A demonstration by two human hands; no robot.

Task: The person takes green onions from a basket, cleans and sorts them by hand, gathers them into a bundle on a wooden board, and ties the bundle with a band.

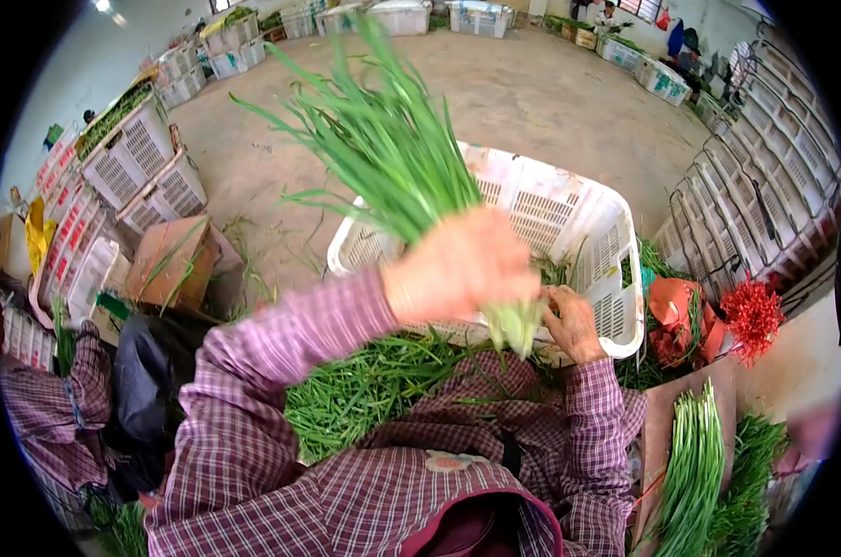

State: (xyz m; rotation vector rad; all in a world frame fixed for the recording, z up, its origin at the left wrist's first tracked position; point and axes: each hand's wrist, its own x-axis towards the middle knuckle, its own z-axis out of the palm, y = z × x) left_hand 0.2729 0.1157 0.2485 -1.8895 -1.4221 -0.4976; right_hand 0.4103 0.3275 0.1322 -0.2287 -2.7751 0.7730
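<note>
My left hand (472, 265) is closed around a thick bunch of garlic chives (393, 167), its leaves fanning up and to the left. The pale cut ends (515, 325) stick out below the fist, and the hand is blurred by motion. Close to those ends, my right hand (574, 325) has its fingers bent inward; whatever they pinch is hidden. Just beyond both hands stands a white plastic crate (615, 232). Loose green leaves (365, 395) lie in a heap over and beside my lap.
Neat chives (694, 455) lie on a board at right. Beside the crate are a bundle of red ties (753, 318) and orange-red plastic (682, 320). Stacked crates (755, 176) rise at right; filled crates (133, 153) and a cardboard box (168, 265) stand left. Another person's sleeve (49, 408) shows at left.
</note>
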